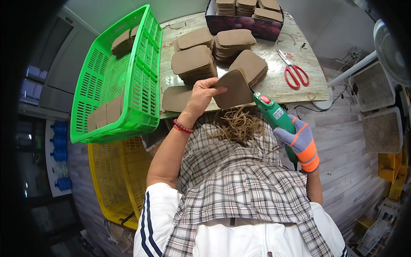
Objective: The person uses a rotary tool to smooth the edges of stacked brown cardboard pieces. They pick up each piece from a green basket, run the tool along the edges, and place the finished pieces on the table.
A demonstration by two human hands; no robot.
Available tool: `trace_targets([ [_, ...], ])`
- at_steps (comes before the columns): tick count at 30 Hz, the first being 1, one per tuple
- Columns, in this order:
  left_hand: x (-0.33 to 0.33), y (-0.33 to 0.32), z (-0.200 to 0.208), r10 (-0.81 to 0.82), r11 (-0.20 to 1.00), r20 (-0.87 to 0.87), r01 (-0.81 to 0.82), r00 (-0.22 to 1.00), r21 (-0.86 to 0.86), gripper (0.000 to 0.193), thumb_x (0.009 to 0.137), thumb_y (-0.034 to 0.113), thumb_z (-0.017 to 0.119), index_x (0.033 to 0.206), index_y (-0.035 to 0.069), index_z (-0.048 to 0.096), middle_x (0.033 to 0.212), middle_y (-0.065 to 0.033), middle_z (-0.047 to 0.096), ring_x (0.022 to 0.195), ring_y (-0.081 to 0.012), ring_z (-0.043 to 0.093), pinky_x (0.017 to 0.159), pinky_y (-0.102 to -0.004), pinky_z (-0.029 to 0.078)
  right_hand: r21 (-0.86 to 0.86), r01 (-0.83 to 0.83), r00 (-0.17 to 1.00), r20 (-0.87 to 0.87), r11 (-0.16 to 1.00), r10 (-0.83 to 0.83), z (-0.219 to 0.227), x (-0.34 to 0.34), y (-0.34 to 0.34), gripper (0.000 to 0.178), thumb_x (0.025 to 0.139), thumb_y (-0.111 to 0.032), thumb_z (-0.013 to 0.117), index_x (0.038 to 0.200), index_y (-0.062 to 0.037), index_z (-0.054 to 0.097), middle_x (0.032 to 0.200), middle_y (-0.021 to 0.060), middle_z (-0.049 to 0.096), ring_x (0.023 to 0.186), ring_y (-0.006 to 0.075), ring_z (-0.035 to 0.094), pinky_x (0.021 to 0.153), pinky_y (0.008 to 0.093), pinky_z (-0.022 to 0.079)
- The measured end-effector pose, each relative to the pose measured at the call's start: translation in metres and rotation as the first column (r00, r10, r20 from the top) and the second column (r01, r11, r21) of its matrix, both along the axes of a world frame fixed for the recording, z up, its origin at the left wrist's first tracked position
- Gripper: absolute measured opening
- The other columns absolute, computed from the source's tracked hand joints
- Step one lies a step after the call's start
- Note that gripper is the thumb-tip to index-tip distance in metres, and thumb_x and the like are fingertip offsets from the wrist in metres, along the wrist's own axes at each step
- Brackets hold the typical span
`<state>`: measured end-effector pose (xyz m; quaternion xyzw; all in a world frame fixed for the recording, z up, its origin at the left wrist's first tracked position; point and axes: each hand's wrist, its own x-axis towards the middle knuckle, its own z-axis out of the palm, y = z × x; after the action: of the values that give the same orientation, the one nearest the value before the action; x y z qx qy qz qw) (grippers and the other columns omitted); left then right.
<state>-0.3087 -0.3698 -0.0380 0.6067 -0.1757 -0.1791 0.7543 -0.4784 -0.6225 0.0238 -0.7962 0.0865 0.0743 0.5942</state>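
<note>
My left hand (201,97) pinches the edge of a flat brown rounded piece (233,91), perhaps leather or cloth, tilted above the table's near edge. My right hand (301,140), in a grey and orange glove, is wrapped round a green handheld power tool (275,113) with a red switch. The tool's narrow tip is at the piece's right edge; I cannot tell whether they touch. Curly brown trimmings (240,125) lie on my checked apron (239,180) below. Another brown piece (176,98) lies flat left of my left hand.
Stacks of brown pieces (195,62) stand on the worn table (299,51). Red-handled scissors (295,73) lie right; a dark box (244,25) of pieces stands behind. A green crate (145,77) holds more pieces at left, above a yellow crate (107,180). A fan (391,51) stands far right.
</note>
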Motion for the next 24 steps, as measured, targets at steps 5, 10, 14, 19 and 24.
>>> trace_targets([
  [5,-0.015,-0.001,-0.008,-0.084,0.993,-0.133,0.094,0.988,0.072,0.017,0.080,0.000,0.064,0.097,-0.002,0.068,0.086,-0.0006,0.067,0.076,-0.0053,0.058,0.073,-0.0203,0.047,-0.020,0.010,1.000,0.017,1.000,-0.010,-0.004,0.002,0.003,0.043,0.076,-0.022,0.075,0.109,0.0014,0.059,0.079,0.0027,0.065,0.067,0.0042,0.056,0.059,0.0203,0.046],
  [10,-0.019,0.003,-0.004,-0.148,0.972,-0.130,0.169,0.980,0.165,0.015,0.079,0.001,0.065,0.093,-0.001,0.066,0.084,0.0017,0.064,0.076,-0.0054,0.057,0.071,-0.0210,0.047,0.021,-0.004,1.000,-0.030,1.000,0.004,-0.003,0.004,0.003,0.043,0.076,-0.022,0.074,0.109,0.0013,0.059,0.077,0.0020,0.063,0.064,0.0038,0.055,0.057,0.0206,0.045],
  [14,-0.007,0.016,0.006,-0.107,0.951,0.094,0.075,0.990,0.300,0.016,0.075,-0.003,0.066,0.091,0.000,0.061,0.079,0.0028,0.060,0.075,-0.0058,0.055,0.070,-0.0209,0.046,0.090,-0.011,0.996,-0.085,0.996,0.019,-0.004,0.004,0.003,0.042,0.077,-0.021,0.074,0.108,0.0017,0.059,0.076,0.0008,0.062,0.063,0.0036,0.054,0.056,0.0205,0.044],
  [19,-0.002,0.031,0.025,0.039,0.959,0.115,-0.070,0.993,0.276,0.022,0.068,-0.006,0.072,0.082,0.004,0.057,0.075,0.0024,0.058,0.071,-0.0045,0.054,0.066,-0.0201,0.046,0.091,-0.063,0.995,-0.070,0.994,0.070,-0.013,0.004,0.004,0.038,0.077,-0.021,0.074,0.106,0.0010,0.061,0.076,0.0003,0.062,0.063,0.0032,0.053,0.056,0.0198,0.044],
  [24,0.003,0.046,0.020,-0.032,0.991,-0.024,0.035,0.999,0.131,0.023,0.069,0.001,0.075,0.085,0.007,0.060,0.080,0.0028,0.062,0.072,-0.0048,0.056,0.064,-0.0189,0.043,0.164,-0.102,0.980,-0.154,0.981,0.127,-0.012,0.004,0.008,0.035,0.077,-0.021,0.074,0.102,0.0003,0.061,0.076,0.0006,0.061,0.064,0.0034,0.053,0.057,0.0199,0.044],
])
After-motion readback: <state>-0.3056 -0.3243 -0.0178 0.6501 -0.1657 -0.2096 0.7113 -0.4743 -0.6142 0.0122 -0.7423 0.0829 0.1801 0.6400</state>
